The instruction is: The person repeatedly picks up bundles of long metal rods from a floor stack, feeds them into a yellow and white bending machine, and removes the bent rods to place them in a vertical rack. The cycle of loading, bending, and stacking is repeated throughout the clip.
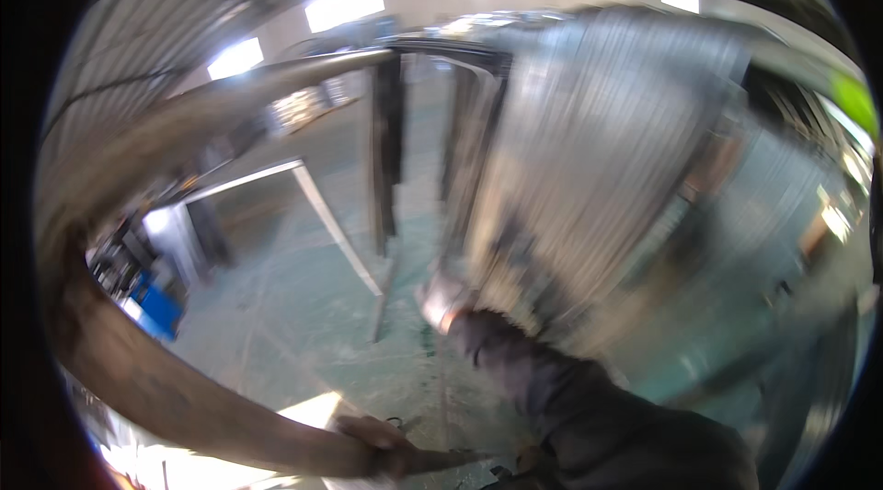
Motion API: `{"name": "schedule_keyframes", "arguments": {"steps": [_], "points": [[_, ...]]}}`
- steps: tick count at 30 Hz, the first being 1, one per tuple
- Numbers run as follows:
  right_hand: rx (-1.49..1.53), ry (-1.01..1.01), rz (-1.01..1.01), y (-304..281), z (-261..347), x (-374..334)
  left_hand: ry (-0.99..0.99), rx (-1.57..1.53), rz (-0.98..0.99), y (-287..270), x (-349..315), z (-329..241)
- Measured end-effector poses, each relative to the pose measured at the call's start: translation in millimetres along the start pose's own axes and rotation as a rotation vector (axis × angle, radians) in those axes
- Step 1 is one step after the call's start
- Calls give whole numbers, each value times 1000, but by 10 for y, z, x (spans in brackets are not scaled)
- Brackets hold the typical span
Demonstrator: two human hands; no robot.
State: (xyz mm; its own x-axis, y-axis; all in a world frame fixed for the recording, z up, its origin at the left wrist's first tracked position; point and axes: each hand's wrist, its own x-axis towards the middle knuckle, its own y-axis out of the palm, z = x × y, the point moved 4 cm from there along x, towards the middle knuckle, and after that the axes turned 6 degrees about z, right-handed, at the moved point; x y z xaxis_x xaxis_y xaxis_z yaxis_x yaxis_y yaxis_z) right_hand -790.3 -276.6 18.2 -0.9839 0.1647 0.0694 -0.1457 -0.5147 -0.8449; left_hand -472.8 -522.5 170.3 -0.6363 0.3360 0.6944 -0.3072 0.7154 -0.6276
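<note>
A long brown bar (pixel 184 398), bent by the lens, sweeps round the left side of the head view. My left hand (pixel 379 439) is wrapped around its lower stretch, near the bottom edge. My right arm, in a dark sleeve, reaches forward from the lower right. At its end my right hand (pixel 443 299), in a pale glove, is smeared by motion, so its fingers cannot be read. It is nearest to the foot of a tall stack of greyish sheets or strips (pixel 607 159), also blurred. Whether it touches the stack is unclear.
Dark uprights (pixel 388 149) stand ahead, joined at the top. A pale metal frame (pixel 326 214) rises from the green floor (pixel 276 334) at left, near a blue box (pixel 156 306). More blurred sheet-like material (pixel 754 214) stands at right. Bright windows line the far wall.
</note>
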Motion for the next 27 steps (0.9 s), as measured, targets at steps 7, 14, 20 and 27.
{"name": "schedule_keyframes", "arguments": {"steps": [7, 14, 20, 27], "points": [[191, 169, 490, 907, -1426, -4868, -319, -814, 34, 186, -192, -85], [474, 1179, 228, 216, -2302, -8819, -419, -699, 50, 815, -1241, -6], [673, 1452, 290, 368, -1894, -11122, -654, -443, 299, 1983, -2772, -284], [913, 1839, -285, 267, -2170, -13508, -944, -868, 1218, 2637, -5235, -3442]]}}
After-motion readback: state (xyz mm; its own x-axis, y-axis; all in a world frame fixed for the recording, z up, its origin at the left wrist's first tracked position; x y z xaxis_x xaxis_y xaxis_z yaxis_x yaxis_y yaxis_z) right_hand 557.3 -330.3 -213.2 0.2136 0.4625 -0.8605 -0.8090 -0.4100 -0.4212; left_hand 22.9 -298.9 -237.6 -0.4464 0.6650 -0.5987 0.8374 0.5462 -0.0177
